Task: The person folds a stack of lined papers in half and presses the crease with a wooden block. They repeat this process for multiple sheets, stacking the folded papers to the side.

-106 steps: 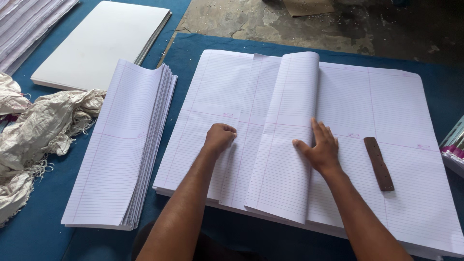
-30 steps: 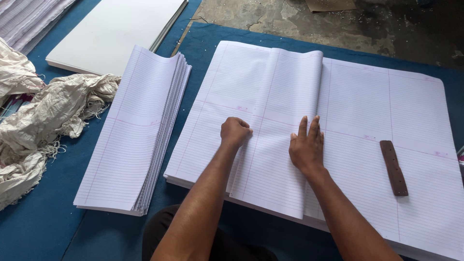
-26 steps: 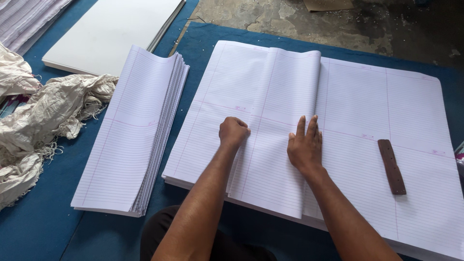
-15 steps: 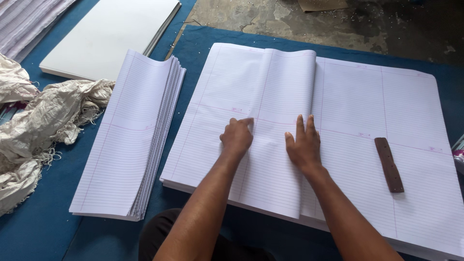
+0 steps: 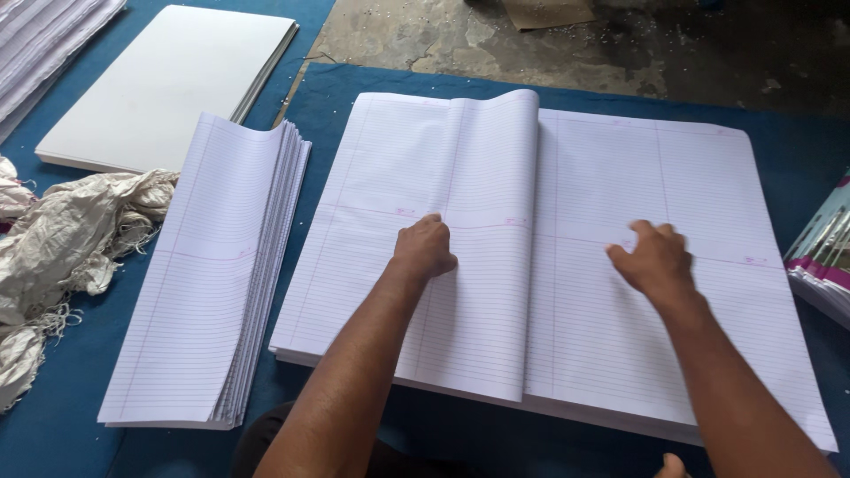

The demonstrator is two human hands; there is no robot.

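Large stack of white ruled paper sheets (image 5: 620, 177) spread flat on blue mat (image 5: 425, 80), top sheet folded over at centre. Left hand (image 5: 425, 250) fisted, pressing fold; right hand (image 5: 653, 261) curled loosely on the sheets. Folded ruled pile (image 5: 208, 274) just left.

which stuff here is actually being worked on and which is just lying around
In hand:
left hand pressing the folded sheet
right hand on the big ruled paper stack
folded sheets pile

Lying about:
blank white boards
crumpled sack cloth
coloured booklets
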